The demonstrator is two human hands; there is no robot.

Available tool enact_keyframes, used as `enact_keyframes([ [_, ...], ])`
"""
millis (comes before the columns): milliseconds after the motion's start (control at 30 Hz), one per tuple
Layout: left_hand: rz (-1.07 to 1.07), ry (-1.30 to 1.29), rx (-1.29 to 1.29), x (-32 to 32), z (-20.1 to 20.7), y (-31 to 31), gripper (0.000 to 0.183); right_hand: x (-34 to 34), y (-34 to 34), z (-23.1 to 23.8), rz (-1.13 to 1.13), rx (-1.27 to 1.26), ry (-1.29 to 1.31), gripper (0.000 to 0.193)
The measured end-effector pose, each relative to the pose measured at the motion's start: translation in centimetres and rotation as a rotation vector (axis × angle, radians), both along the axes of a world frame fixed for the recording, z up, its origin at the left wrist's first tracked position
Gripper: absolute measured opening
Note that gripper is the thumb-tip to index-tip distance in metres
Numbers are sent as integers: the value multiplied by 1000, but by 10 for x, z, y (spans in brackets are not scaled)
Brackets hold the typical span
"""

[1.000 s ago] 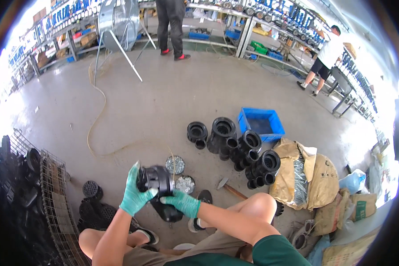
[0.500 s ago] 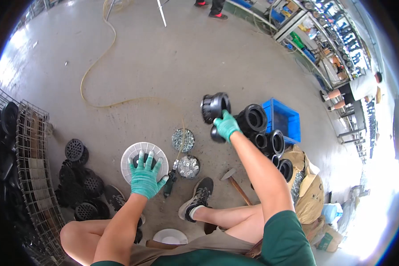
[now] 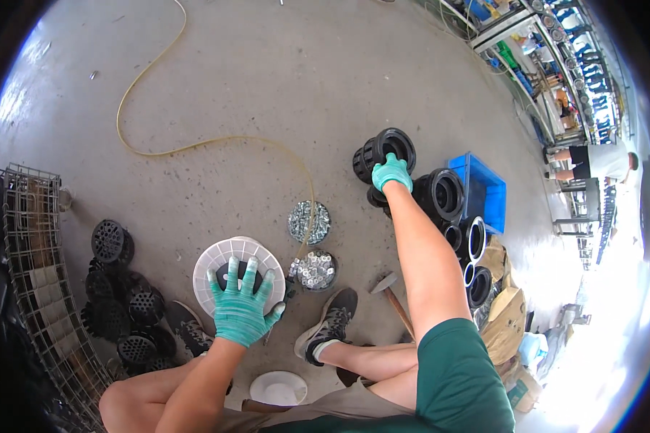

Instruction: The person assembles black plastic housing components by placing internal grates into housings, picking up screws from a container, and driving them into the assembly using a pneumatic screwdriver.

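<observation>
My left hand (image 3: 240, 307) in a green glove lies flat with spread fingers on a white ribbed round disc (image 3: 224, 257) on the concrete floor. My right hand (image 3: 391, 172), also gloved, is stretched far out and grips a black flanged pipe fitting (image 3: 384, 149) that rests on top of a pile of similar black fittings (image 3: 455, 216). Two round trays of metal bolts (image 3: 310, 219) and nuts (image 3: 313, 270) sit between the hands.
A blue crate (image 3: 488, 189) stands behind the pile. Black perforated strainers (image 3: 119, 296) and a wire mesh cage (image 3: 40, 281) are at left. A yellow hose (image 3: 195, 141) loops over the floor. A hammer (image 3: 393, 296) and a white lid (image 3: 277, 388) lie near my shoes. A person (image 3: 592, 160) stands far right.
My right hand has carried the black fitting from my lap out to the pile at right. My left hand came down onto the white disc and stayed there.
</observation>
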State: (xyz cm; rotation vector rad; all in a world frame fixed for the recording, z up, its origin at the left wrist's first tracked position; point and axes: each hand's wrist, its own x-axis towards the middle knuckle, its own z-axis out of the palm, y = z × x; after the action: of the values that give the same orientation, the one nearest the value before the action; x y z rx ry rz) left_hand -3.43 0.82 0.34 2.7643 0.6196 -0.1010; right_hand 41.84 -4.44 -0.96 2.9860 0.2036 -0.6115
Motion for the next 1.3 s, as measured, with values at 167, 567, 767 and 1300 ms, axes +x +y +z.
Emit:
enact_keyframes([
  [167, 8, 4, 14, 0, 2, 3, 72, 3, 10, 1, 45, -45, 40, 53],
  [567, 1, -5, 4, 2, 4, 0, 72, 11, -5, 17, 116, -177, 37, 57],
  [767, 16, 46, -3, -3, 12, 1, 71, -85, -28, 81, 677, -85, -19, 47],
  [1300, -56, 103, -44, -36, 145, 148, 53, -261, -150, 196, 960, 139, 604, 47],
])
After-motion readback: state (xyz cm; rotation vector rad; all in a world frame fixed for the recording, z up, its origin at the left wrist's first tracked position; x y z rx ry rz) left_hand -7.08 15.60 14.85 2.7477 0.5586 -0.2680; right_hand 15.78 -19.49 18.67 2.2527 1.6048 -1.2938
